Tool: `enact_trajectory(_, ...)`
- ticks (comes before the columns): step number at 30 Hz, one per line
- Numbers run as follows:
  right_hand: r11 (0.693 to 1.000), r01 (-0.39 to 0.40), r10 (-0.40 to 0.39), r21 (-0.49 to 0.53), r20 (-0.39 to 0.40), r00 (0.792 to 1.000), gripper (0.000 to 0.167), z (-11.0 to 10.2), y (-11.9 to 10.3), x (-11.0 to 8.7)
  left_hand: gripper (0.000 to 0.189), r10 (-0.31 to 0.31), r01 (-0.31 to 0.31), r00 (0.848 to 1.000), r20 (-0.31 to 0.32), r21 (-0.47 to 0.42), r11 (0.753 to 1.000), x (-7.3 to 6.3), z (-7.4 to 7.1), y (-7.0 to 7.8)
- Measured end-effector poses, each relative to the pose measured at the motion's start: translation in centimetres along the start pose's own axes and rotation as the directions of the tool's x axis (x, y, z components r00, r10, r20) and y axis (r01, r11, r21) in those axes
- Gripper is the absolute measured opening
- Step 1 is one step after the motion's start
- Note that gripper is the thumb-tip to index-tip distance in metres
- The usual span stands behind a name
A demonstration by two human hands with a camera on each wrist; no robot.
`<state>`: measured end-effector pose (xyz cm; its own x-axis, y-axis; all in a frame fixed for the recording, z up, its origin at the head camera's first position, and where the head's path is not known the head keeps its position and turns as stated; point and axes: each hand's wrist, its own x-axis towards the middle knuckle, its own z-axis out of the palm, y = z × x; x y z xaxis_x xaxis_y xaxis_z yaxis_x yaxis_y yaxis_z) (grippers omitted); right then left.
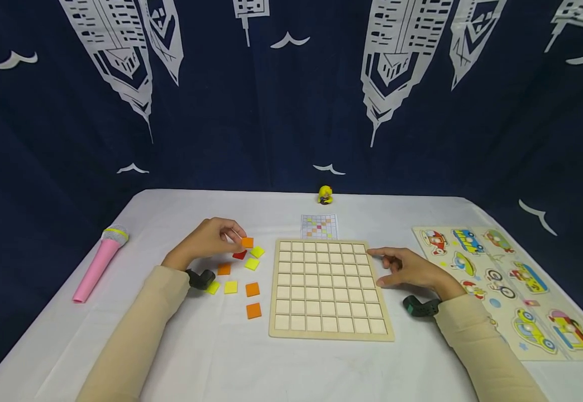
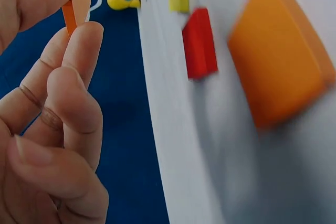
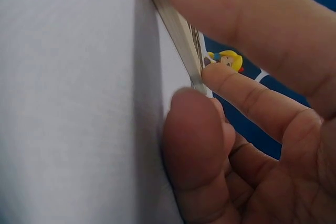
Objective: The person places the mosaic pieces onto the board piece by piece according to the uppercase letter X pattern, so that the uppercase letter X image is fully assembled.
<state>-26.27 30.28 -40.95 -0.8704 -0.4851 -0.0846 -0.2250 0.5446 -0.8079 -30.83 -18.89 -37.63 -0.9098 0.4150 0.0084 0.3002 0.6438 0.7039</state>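
Along the left edge of the white worktop (image 1: pixel 211 368): pink microphone (image 1: pixel 98 265) lying down, grey head toward the far edge.

Next, left hand (image 1: pixel 210 240), black device at the wrist. Thumb and fingertips clamped on an orange tile (image 1: pixel 247 242), held up off the worktop. Below and around this hand, loose tiles scattered left of the grid board: four yellow tiles (image 1: pixel 230 287), one partly hidden by the wrist device; three loose orange tiles (image 1: pixel 253 289); one red tile (image 1: pixel 239 254), just under the held one.

Grid board (image 1: pixel 331 339), pale wood, flat near the middle of the worktop. Just beyond its far edge, a small card (image 1: pixel 319 226) with coloured squares; further back, at the worktop's far edge, a yellow-haired figurine (image 1: pixel 325 195).

Right hand (image 1: pixel 407 268) at the grid board's right edge: thumb and forefinger apart, forefinger tip by the far right corner, thumb nearer the middle of that edge. Nothing gripped.

Along the worktop's right edge, a picture board (image 1: pixel 512 301) of vehicles; right sleeve (image 1: pixel 482 340) hides its near left corner.
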Motion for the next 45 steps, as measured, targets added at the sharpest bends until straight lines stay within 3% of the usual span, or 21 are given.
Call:
enact_trajectory(9,1.0,0.001,-0.001,0.002,0.001,1.0,0.077,-0.1,0.0,-0.1,0.026,0.091,-0.091,0.995,0.05,0.009,0.996,1.5,1.3,2.1)
enact_trajectory(19,1.0,0.002,-0.002,0.015,0.003,1.0,0.077,-0.2,0.1,-0.2,0.026,0.119,-0.123,0.988,0.102,0.037,0.992,2.8,3.0,4.0)
enact_trajectory(29,1.0,0.009,-0.009,0.011,0.004,1.0,0.076,-0.2,0.3,-0.1,0.025,0.07,-0.078,0.988,0.138,0.055,0.995,4.1,4.8,5.1)
enact_trajectory(45,0.999,0.023,-0.023,0.035,0.003,1.0,0.076,-0.2,0.0,-0.3,0.022,0.04,-0.058,0.984,0.171,0.105,0.993,5.4,7.0,6.1)
